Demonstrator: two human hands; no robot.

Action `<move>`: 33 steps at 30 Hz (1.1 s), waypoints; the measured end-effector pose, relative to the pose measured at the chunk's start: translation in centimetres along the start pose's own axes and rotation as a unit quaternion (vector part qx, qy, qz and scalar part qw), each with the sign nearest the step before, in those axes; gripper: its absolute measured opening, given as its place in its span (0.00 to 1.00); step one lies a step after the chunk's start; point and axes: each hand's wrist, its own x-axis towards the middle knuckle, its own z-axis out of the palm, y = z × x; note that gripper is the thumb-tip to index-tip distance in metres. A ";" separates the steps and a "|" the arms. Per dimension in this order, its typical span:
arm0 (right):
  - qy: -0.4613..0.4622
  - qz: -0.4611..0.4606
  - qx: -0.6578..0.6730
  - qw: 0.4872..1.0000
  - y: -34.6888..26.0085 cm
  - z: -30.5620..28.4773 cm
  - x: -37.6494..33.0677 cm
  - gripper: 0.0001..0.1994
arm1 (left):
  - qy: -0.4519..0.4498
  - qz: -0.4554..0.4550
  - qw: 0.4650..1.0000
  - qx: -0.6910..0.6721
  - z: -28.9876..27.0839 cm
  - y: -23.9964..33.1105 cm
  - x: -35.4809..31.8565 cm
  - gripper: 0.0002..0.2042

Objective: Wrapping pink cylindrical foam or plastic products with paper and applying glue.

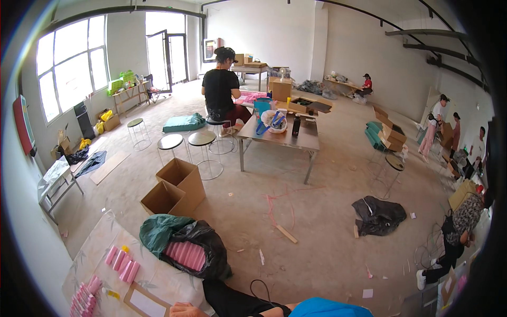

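At the lower edge, the back of my right hand shows, its fingers mostly cut off, so I cannot tell if it holds anything. A black sleeve covers that forearm. My left hand is out of view. Beside the right hand lies a brown cardboard frame with a white panel on a pale patterned table cover. Pink rolls lie farther left, with a pile of pink pieces nearer. A black bag at the table's far edge holds pink ribbed pieces.
Open cardboard boxes stand beyond the table. Stools and a metal table occupy mid-room, where a person sits. A black plastic bag lies on the floor. Another person stands at right.
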 end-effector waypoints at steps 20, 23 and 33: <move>-0.017 0.045 0.046 0.998 0.6 0.9 0.6 0.10 | -0.017 0.055 0.997 0.051 -1.1 -0.7 0.8 0.02; -0.020 0.022 0.023 0.999 0.9 0.9 0.7 0.10 | -0.016 0.042 0.999 0.024 -1.5 -1.2 0.8 0.03; -0.019 0.040 0.015 0.999 0.3 0.8 -0.2 0.10 | 0.004 -0.001 1.000 0.014 -1.3 -0.5 -0.1 0.05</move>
